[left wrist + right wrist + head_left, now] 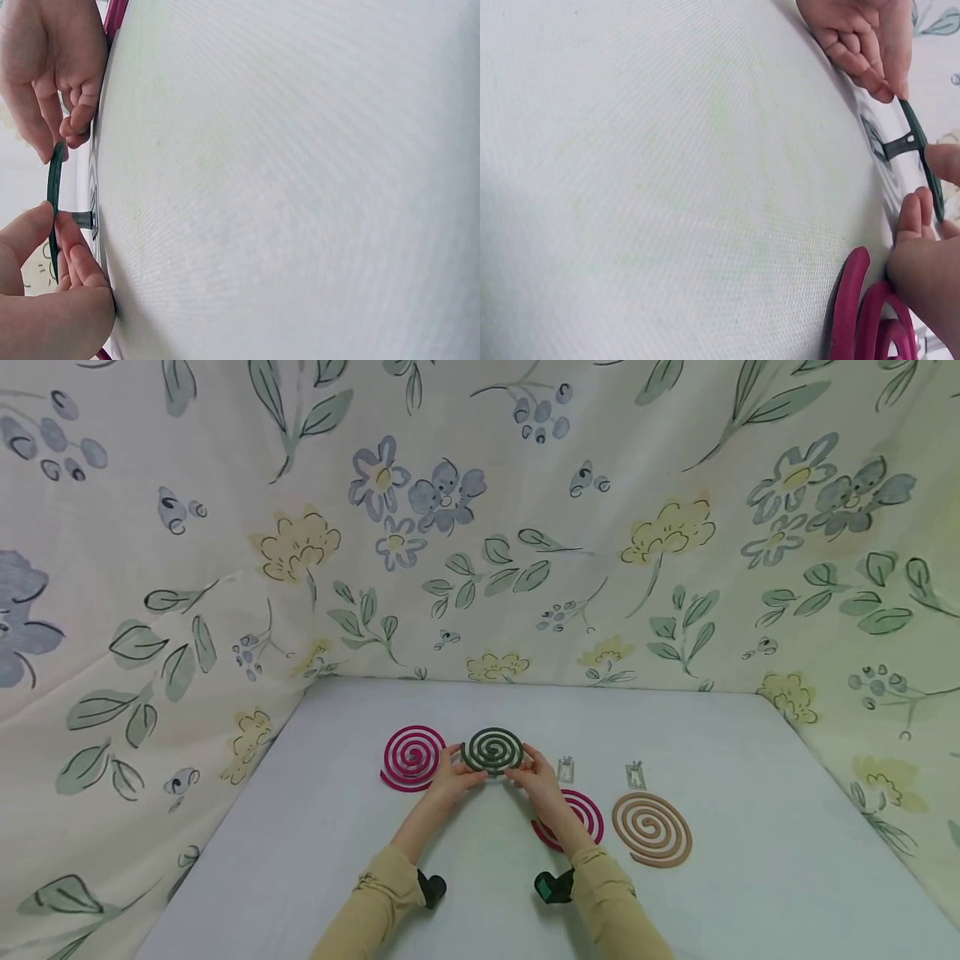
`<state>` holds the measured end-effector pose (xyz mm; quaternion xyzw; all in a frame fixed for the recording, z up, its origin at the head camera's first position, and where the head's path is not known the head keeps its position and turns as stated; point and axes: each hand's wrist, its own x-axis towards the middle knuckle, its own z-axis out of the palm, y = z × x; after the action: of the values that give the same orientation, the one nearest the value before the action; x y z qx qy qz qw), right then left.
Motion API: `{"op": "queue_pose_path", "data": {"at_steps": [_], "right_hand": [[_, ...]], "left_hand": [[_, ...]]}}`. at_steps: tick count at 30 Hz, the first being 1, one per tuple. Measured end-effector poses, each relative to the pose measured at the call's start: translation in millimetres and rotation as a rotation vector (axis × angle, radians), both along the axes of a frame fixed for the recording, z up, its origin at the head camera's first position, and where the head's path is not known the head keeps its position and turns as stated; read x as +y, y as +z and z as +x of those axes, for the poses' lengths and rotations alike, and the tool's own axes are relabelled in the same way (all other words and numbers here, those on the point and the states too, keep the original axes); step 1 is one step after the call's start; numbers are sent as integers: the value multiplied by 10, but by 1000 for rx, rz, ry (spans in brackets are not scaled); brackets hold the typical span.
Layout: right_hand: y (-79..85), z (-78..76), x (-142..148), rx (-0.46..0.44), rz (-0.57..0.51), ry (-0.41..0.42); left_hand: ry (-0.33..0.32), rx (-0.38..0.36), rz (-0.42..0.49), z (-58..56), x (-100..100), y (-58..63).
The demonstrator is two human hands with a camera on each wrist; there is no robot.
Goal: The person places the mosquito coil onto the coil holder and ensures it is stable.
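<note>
A dark green mosquito coil is held roughly level between both hands, a little above the table. My left hand pinches its left edge with thumb and fingers. At the opposite edge, my right hand grips it the same way. Beneath the coil stands a small metal coil stand, its upright reaching the coil's underside; the left wrist view shows this stand side-on. Whether the coil is fixed on the stand, I cannot tell. A pink coil lies beside my left hand.
Under my right forearm lies a second pink coil, partly hidden. A tan coil sits further right. Two flat metal stands, one near my right hand and another behind the tan coil, rest on the white table. Floral cloth hangs behind.
</note>
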<state>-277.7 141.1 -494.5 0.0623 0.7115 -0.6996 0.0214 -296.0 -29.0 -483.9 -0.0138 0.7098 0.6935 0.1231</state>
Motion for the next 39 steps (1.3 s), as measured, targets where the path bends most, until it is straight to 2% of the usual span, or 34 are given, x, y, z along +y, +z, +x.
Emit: {"op": "queue_pose_path", "data": {"at_steps": [4,8,11,14,17,20,21,22,25,28,29,30,32,33,35,36,39], "right_hand": [[22,-10,0,-20,-17,5],[141,46,-15,-30,-19,16],[114,32,-17,-30,-11,5],[-17,-34,-9,-30,-3,-16],[-27,-34,-14,-32,10,-31],[-26,-33,-19,-39,13,-42],[-25,-33,-21,-35,16,-43],[-21,-30,-24,-35,16,-47],[-4,-18,-30,-28,14,-55],[12,-3,-33,-17,21,-57],[14,0,-33,-14,26,-57],[18,4,-32,-16,31,-58],[23,12,-32,-19,51,-59],[26,16,-33,-22,61,-60],[36,22,-41,-27,76,-65],[43,27,-48,-28,82,-69],[62,35,-74,-34,94,-83]], "left_hand": [[-10,12,-7,-5,-4,-5],[-13,21,5,-6,-5,-16],[-18,18,23,4,-10,-4],[-21,24,33,41,-8,57],[-10,38,21,51,5,64],[-2,70,16,-13,12,-76],[-4,84,20,-52,10,-146],[-24,132,52,-121,-4,-269],[-46,179,82,-175,-20,-379],[-37,154,43,-113,-9,-270],[-15,106,-2,-44,8,-147],[-11,94,-18,-16,13,-96],[-9,90,-32,-12,17,-93],[-15,117,-21,-20,4,-99],[-40,174,15,-208,-19,-416],[-50,198,25,-335,-31,-624],[-71,242,50,-807,-62,-1360]]}}
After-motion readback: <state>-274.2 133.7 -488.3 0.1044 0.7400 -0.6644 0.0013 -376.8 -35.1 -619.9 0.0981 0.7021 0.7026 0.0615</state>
